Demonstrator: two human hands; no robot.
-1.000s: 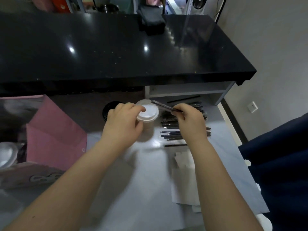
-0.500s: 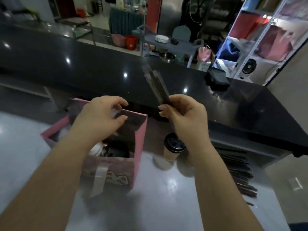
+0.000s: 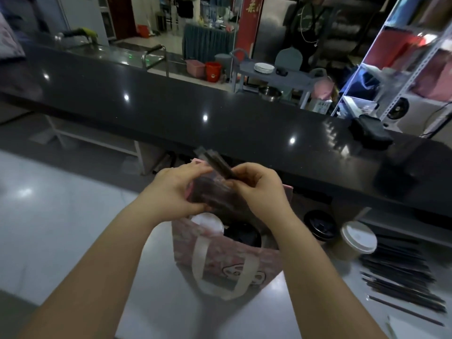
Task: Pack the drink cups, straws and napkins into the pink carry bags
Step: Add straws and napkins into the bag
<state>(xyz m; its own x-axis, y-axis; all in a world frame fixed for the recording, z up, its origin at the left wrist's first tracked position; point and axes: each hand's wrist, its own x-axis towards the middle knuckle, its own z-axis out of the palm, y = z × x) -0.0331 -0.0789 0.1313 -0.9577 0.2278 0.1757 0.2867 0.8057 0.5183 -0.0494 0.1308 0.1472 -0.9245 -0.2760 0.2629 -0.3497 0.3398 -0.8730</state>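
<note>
Straws (image 3: 215,162) have swung in over the pink bag (image 3: 220,263), pinched in the right hand (image 3: 259,189). Left hand (image 3: 176,192) now meets them, fingers curled, grip too blurred to tell. Bag stands on grey table (image 3: 61,216); white-lid cup (image 3: 358,237) and spare straws (image 3: 396,272) sit to its right.

The straws (image 3: 217,163) are blurred by motion; the far rim of the pink bag (image 3: 220,260) is hidden by the left hand (image 3: 176,192) and right hand (image 3: 259,192).
</note>
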